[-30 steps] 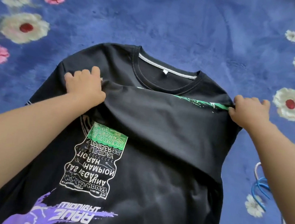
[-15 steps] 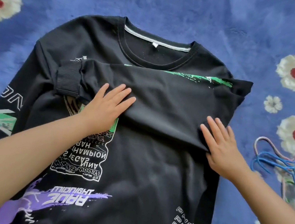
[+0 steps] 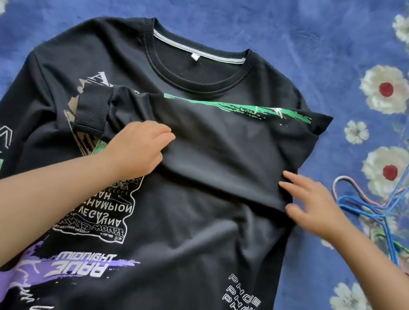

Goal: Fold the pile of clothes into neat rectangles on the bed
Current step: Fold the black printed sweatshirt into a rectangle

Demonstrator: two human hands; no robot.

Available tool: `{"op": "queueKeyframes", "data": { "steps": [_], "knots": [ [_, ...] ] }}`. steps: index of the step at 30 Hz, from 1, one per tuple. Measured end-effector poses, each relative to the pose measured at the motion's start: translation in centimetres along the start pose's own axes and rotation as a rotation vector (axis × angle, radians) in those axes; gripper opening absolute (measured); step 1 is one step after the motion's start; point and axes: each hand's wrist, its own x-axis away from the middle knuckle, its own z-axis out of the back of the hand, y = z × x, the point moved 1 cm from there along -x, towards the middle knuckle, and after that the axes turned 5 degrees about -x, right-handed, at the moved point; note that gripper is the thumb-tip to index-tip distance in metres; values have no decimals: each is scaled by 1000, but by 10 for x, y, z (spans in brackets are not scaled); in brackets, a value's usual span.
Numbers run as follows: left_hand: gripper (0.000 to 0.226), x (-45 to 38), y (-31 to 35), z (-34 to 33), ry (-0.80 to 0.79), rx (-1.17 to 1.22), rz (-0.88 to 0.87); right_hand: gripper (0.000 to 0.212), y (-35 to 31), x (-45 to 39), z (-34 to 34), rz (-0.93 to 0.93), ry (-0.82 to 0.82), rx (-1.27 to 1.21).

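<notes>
Head view: black printed sweatshirt flat on blue floral bedspread; ribbed-cuffed sleeve folded across its chest; left hand pinches the sleeve's lower edge (fingers curled); right hand flat, fingers straight; wire hangers right of sweatshirt.

Left hand: flat with spread fingers half a second ago, now curled, pinching the near edge of the folded black cotton sleeve. Right hand: released its earlier fist at the sleeve's right end; now open, fingertips on the sleeve's near-right corner. Sleeve: fabric bunched beside left hand.
</notes>
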Motion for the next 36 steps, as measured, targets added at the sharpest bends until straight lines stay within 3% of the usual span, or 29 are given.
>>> {"op": "queueKeyframes", "data": {
  "steps": [3,4,8,10,14,18,20,22,24,26,28,33,36],
  "knots": [
    [39,-20,-1,7,136,-19,67,58,3,-30,48,-173,501,-348],
    [41,-28,-2,6,152,-34,118,51,9,-47,59,-247,566,-394],
    [53,-46,1,-7,71,-31,335,46,31,-101,82,-425,375,-408],
    [57,-49,0,-14,54,-4,450,35,30,-113,94,-350,356,-385],
    [71,-50,-7,-17,19,32,455,43,13,-107,125,-99,419,-722],
    [72,-48,-10,-21,-65,58,404,42,-13,-97,144,129,209,-757],
    [69,-48,-9,-22,-86,53,398,40,-31,-98,153,144,109,-822],
    [69,-48,-10,-23,-102,43,389,38,-33,-107,160,80,114,-605],
    [72,-48,-11,-22,-109,44,383,28,-28,-117,166,-107,94,-72],
    [71,-48,-11,-22,-99,33,373,31,-11,-122,165,-271,69,241],
    [70,-46,-10,-23,-79,-13,374,30,7,-124,152,-371,42,292],
    [84,-34,-14,-29,-151,-15,449,25,26,-126,106,-542,215,281],
    [78,-34,-12,-29,-215,-50,483,27,24,-130,82,-547,285,259]
  ]
}}
